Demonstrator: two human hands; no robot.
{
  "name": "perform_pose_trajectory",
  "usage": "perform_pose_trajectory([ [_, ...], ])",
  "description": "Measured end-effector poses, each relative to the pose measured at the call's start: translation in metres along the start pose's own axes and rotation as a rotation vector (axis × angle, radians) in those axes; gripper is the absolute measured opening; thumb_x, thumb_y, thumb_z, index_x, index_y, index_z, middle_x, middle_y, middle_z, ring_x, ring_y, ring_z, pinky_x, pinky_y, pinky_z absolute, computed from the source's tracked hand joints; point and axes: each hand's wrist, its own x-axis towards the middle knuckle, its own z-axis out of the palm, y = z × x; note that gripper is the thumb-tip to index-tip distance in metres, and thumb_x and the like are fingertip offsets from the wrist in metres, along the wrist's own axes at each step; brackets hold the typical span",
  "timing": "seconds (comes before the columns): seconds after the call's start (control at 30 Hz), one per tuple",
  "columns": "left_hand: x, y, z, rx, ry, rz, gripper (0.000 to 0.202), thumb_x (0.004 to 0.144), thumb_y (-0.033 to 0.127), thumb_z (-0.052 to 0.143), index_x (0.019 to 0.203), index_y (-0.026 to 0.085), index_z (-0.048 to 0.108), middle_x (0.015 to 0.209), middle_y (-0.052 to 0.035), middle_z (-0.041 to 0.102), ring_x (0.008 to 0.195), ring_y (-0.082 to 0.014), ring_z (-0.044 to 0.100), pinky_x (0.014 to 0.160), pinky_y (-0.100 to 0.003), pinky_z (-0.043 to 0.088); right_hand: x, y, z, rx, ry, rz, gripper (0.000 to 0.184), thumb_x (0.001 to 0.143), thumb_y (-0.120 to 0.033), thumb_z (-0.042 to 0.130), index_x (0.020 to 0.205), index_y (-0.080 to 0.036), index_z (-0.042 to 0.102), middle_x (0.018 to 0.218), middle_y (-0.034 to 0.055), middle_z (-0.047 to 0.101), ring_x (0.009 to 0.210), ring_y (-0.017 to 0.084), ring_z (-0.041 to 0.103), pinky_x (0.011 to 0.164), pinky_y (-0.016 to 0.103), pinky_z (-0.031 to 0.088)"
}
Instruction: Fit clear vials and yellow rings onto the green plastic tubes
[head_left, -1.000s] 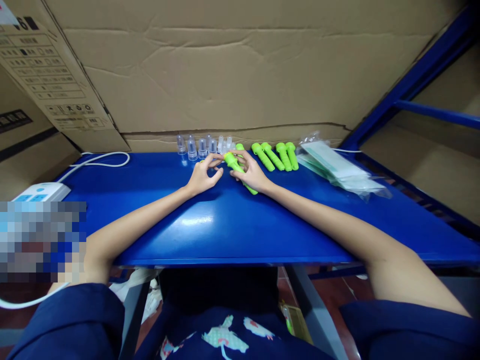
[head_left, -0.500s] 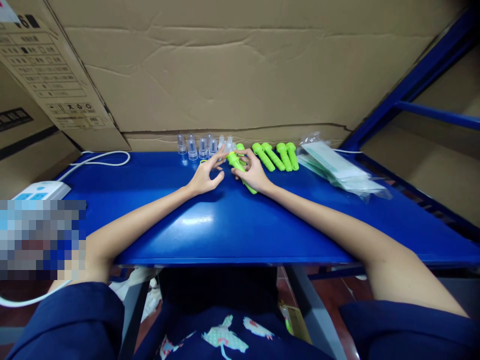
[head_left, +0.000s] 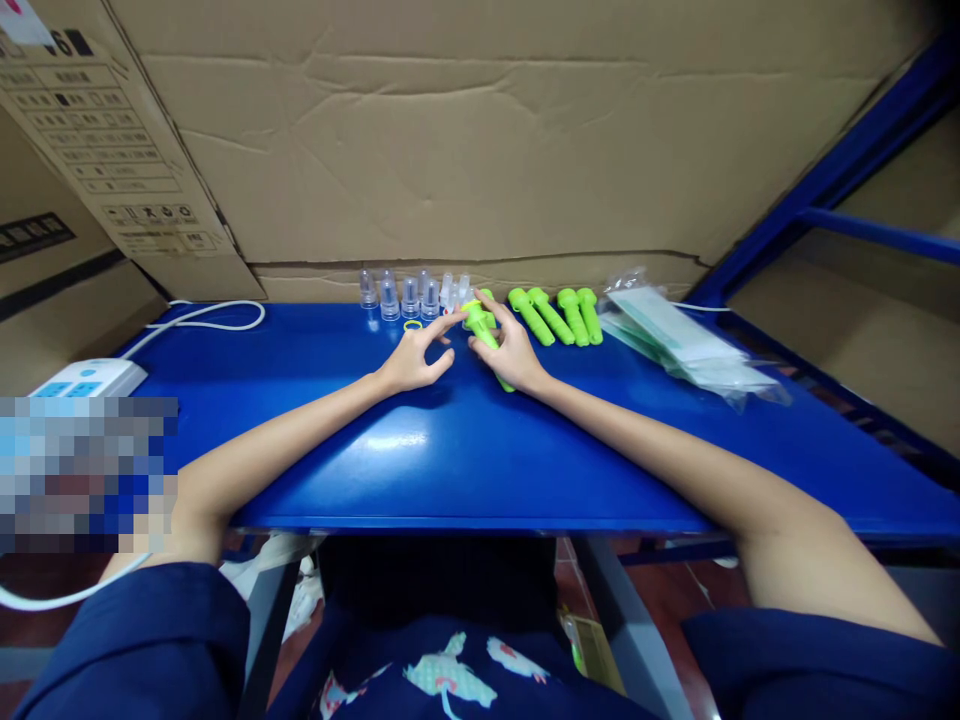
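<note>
My right hand (head_left: 517, 352) is closed around a lime-green, flashlight-shaped plastic piece (head_left: 486, 334). Its wide head points up and away from me, and the narrow end sticks out below my palm. My left hand (head_left: 414, 358) is open, thumb apart, with the index fingertip at the rim of that head. A thin yellow ring (head_left: 412, 326) lies on the table just behind my left hand. Clear plastic caps (head_left: 388, 298) stand in a group past it. Another green piece (head_left: 487, 296) shows partly behind my right fingers.
Several more green pieces (head_left: 574, 318) lie to the right on the blue table (head_left: 450, 460). Farther right are clear bags with pale sheets (head_left: 675, 335). A white power strip (head_left: 94, 380) and cable sit at the left. Cardboard (head_left: 480, 150) stands along the back.
My left fingers have drawn back slightly from the head of the green piece, leaving the index finger at its rim. The yellow ring now shows more fully. My view has shifted slightly.
</note>
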Motion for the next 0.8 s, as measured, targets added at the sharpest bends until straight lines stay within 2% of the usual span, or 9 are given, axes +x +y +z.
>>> perform_pose_trajectory([
  [0.13,-0.0015,0.0006,-0.0019,0.046,-0.02,0.015,0.059,0.085,0.018,0.055,0.144,0.015,0.051,0.144,-0.0141,0.061,0.093,-0.0172,0.075,0.092,-0.03,0.059,0.0004,0.0034,0.0009,0.087,0.006,0.087,0.073,0.078,-0.038,0.071,0.144,-0.019,0.049,0.141,0.0171,0.059,0.087,0.024,0.073,0.077,0.042,0.064],
  [0.3,-0.0024,0.0012,-0.0029,0.051,-0.032,-0.002,0.058,0.084,0.017,0.056,0.142,0.016,0.053,0.144,-0.0142,0.061,0.098,-0.0183,0.075,0.093,-0.03,0.058,-0.0001,0.0052,0.0016,0.122,0.025,0.16,0.07,0.074,-0.039,0.075,0.136,-0.016,0.051,0.107,0.0124,0.072,0.062,0.017,0.068,0.053,0.032,0.058],
  [0.37,-0.0023,0.0023,-0.0032,0.059,-0.03,-0.004,0.058,0.083,0.017,0.056,0.141,0.016,0.054,0.142,-0.0136,0.063,0.099,-0.0186,0.075,0.093,-0.03,0.057,-0.0003,0.0042,0.0015,0.134,0.028,0.166,0.068,0.074,-0.039,0.076,0.133,-0.017,0.052,0.101,0.0101,0.072,0.058,0.016,0.066,0.05,0.029,0.056],
  [0.53,-0.002,0.0047,-0.0043,0.063,-0.018,-0.01,0.056,0.081,0.017,0.056,0.137,0.016,0.057,0.132,-0.0115,0.069,0.101,-0.0196,0.074,0.094,-0.031,0.057,-0.0002,0.0018,0.0019,0.159,0.051,0.157,0.065,0.071,-0.038,0.077,0.127,-0.017,0.054,0.112,0.0124,0.07,0.057,0.014,0.065,0.049,0.029,0.055],
  [0.8,-0.0019,0.002,-0.0059,0.026,0.046,-0.008,0.041,0.08,0.018,0.055,0.12,0.014,0.062,0.113,-0.0091,0.076,0.101,-0.02,0.075,0.094,-0.031,0.058,-0.001,-0.0033,0.0033,0.179,0.046,0.161,0.061,0.068,-0.042,0.079,0.117,-0.018,0.052,0.118,0.014,0.068,0.058,0.013,0.065,0.051,0.03,0.056],
])
